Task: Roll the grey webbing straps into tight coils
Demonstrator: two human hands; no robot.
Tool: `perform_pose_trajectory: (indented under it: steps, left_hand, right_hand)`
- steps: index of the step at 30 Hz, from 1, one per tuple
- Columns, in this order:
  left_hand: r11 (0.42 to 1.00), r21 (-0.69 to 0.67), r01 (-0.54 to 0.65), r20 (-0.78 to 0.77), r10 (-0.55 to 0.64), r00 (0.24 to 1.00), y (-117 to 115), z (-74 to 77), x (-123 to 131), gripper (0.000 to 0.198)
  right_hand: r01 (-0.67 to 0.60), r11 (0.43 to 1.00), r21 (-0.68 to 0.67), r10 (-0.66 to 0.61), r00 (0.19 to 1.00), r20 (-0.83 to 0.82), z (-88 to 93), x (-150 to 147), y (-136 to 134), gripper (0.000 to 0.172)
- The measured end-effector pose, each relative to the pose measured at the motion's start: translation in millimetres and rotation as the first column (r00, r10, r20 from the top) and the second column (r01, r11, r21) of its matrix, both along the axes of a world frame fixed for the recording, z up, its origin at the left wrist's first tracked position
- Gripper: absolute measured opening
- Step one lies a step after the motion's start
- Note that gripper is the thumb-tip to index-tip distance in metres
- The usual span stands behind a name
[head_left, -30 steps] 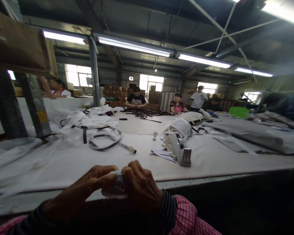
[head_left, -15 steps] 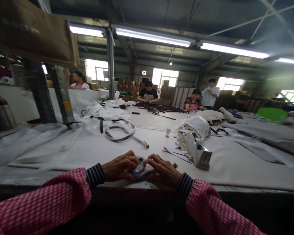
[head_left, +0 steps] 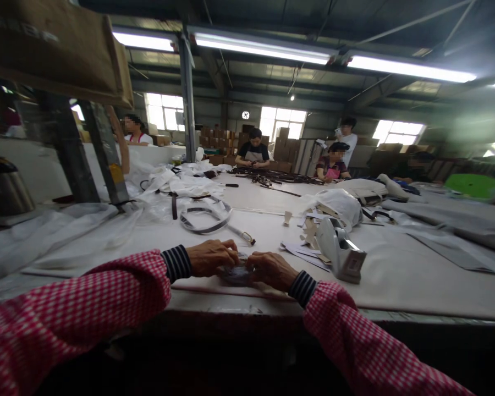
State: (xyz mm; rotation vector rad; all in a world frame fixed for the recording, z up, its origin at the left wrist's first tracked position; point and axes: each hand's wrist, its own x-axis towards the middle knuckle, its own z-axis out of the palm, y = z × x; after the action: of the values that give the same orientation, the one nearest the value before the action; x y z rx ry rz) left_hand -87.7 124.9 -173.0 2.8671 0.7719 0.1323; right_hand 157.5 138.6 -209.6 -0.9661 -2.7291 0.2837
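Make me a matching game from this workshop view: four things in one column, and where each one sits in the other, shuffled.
Things:
1. tape dispenser
2. strap loop
3. metal pot
4. bundle

Places:
A. between the left hand and the right hand
B. at the far left edge of the view
C. on the table, right of the hands
D. on the table, beyond the hands

Pairs: 1-C, 2-D, 3-B, 4-A.

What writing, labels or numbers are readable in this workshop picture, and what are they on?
Nothing here is legible.
Cardboard box: dark print, blurred.
Tape dispenser: end label, too small.
Wall clock: numerals too small.
Small wrapped bundle: no print legible.
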Motion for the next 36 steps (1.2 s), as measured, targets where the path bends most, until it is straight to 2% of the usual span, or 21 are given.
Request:
perform_pose_trajectory:
  steps: [4, 7, 10, 15, 17, 19, 21, 23, 28, 31, 34, 36]
  left_hand:
    - [0.976, 0.082, -0.2, 0.021, 0.199, 0.98, -6.5, -6.6, 15.0, 0.023]
    - [0.95, 0.057, -0.308, 0.096, 0.302, 0.949, -13.7, -17.4, 27.2, 0.016]
    - [0.954, 0.009, -0.301, 0.138, 0.297, 0.945, -16.0, -25.0, 29.4, 0.013]
    - [0.955, -0.051, -0.294, 0.181, 0.298, 0.937, -15.5, -25.7, 20.5, 0.008]
    - [0.955, -0.075, -0.286, 0.198, 0.295, 0.935, -15.7, -26.0, 17.3, 0.009]
    - [0.956, -0.096, -0.278, 0.21, 0.292, 0.933, -15.6, -27.6, 14.8, 0.013]
    - [0.956, -0.11, -0.273, 0.219, 0.291, 0.931, -15.1, -29.6, 12.4, 0.015]
    - [0.957, -0.119, -0.265, 0.221, 0.286, 0.932, -14.6, -30.9, 10.0, 0.015]
    - [0.953, -0.1, -0.287, 0.182, 0.301, 0.936, -15.7, -30.1, 12.1, 0.016]
    - [0.914, -0.029, -0.405, 0.137, 0.405, 0.904, -18.2, -34.5, 27.5, 0.026]
    - [0.828, 0.074, -0.556, 0.135, 0.544, 0.828, -21.9, -44.9, 50.4, 0.035]
    - [0.771, 0.134, -0.622, 0.152, 0.604, 0.782, -24.1, -51.9, 63.2, 0.033]
  right_hand:
    - [0.11, 0.991, 0.08, -0.111, 0.994, 0.006, -5.9, -16.7, -12.2, 0.023]
    - [0.145, 0.984, 0.104, -0.15, 0.988, 0.04, -3.4, -20.4, -18.1, 0.022]
    - [0.131, 0.987, 0.091, -0.141, 0.984, 0.112, 6.1, -15.3, -12.8, 0.022]
    - [0.065, 0.997, 0.042, -0.073, 0.967, 0.244, 25.5, -4.2, 6.3, 0.045]
    - [0.047, 0.996, 0.071, -0.063, 0.967, 0.247, 28.4, -3.0, 8.9, 0.046]
    - [0.035, 0.992, 0.125, -0.061, 0.974, 0.218, 26.5, -2.8, 8.4, 0.042]
    - [0.018, 0.988, 0.154, -0.047, 0.982, 0.182, 20.6, -1.8, 6.9, 0.048]
    - [0.008, 0.989, 0.147, -0.03, 0.989, 0.147, 12.5, 0.2, 6.6, 0.05]
    - [0.047, 0.994, 0.099, -0.05, 0.998, 0.034, -3.2, 2.4, 12.7, 0.041]
    - [0.072, 0.995, 0.068, -0.071, 0.997, -0.023, -7.7, -0.3, 17.1, 0.04]
    - [0.098, 0.994, 0.051, -0.094, 0.993, -0.069, -12.2, -3.4, 17.5, 0.038]
    - [0.12, 0.992, 0.049, -0.115, 0.989, -0.097, -15.5, -4.9, 15.2, 0.038]
